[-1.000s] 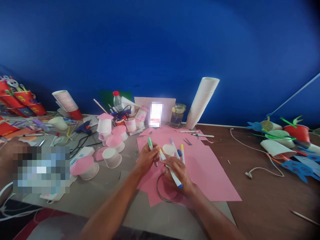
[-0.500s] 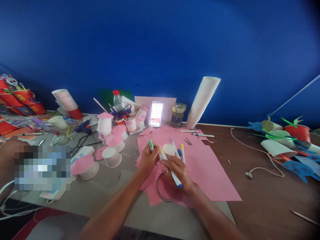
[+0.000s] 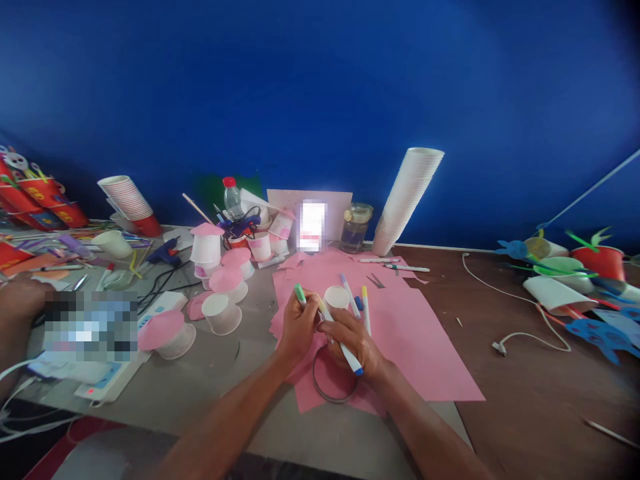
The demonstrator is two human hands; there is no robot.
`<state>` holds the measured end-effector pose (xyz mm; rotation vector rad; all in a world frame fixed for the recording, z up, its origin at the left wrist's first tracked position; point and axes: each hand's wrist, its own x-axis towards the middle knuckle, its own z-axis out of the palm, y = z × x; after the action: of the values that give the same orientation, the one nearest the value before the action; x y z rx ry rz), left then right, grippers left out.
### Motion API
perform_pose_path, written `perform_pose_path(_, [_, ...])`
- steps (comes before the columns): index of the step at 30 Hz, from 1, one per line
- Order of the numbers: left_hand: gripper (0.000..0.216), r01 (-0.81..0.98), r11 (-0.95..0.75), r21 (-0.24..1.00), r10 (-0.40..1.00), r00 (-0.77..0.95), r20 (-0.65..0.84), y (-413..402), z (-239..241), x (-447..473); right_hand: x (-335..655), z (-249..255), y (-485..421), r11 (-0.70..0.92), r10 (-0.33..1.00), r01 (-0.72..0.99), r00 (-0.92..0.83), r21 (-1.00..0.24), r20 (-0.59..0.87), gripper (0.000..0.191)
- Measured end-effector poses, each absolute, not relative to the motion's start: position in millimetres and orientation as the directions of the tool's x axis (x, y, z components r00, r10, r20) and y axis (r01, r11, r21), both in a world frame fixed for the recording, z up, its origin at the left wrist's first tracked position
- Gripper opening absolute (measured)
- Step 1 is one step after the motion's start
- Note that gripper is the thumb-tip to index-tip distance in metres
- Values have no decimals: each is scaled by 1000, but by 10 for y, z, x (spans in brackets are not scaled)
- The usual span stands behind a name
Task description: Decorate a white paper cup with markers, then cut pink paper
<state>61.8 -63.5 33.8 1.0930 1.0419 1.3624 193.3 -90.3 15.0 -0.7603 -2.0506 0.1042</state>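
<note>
Partly hidden, a slim green-ended white marker [image 3: 299, 293] is clasped in the left hand [image 3: 298, 328] and a blue-ended white marker [image 3: 348, 356] in the right hand [image 3: 356, 337], above pink paper sheets [image 3: 410, 340]. Whether the markers touch is unclear.

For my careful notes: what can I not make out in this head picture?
In the head view:
Green-ended marker: lower part, behind the left hand.
Blue-ended marker: its tip, too small.
Paper cup: lower part, behind the right hand.
Bright panel: contents, under pixel blocks.
Another person's arm: cut off by the left edge.
</note>
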Motion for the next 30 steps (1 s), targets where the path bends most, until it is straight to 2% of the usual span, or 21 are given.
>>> perform_pose_path(4, [29,-233,3,973,995,96,20,-594,332,596,1952,171,-897,792,564,503,-387,-346,729,24])
perform_pose_path(8, [42,-328,131,936,966,256,-46,-479,323,519,1937,218,-957,776,594,514,-401,-366,698,40])
perform_pose_path(12, [34,-268,11,963,997,76,10,-246,307,294,1947,233,-1002,785,590,473,-371,-401,717,57])
perform_pose_path(15, [29,-54,-47,997,997,-60,44,-79,289,95,1981,235,-997,786,581,465,-327,-408,746,55])
perform_pose_path(17, [21,100,-146,984,973,-167,161,-21,292,12,1997,244,-988,791,562,468,-301,-394,771,55])
perform_pose_path(19, [28,157,-272,950,912,-272,306,-14,318,-14,2001,256,-985,792,547,477,-278,-381,790,51])
perform_pose_path(21, [34,120,-301,946,905,-278,323,-55,366,5,1997,264,-990,785,547,482,-245,-389,800,44])
perform_pose_path(23, [29,-42,-194,980,975,-121,188,-131,428,43,1996,266,-999,774,568,457,-197,-437,799,37])
perform_pose_path(24, [28,-156,-106,982,993,28,111,-178,460,65,1998,266,-1003,768,584,432,-170,-473,794,33])
perform_pose_path(26, [32,-364,113,925,941,339,18,-285,514,108,2007,269,-1010,748,625,368,-112,-552,772,31])
perform_pose_path(28, [35,-339,307,889,803,594,-50,-398,538,161,2017,282,-1015,716,670,322,-68,-619,740,33])
perform_pose_path(30, [33,-208,374,904,647,757,-94,-503,521,234,2016,297,-1019,679,711,305,-47,-668,702,35])
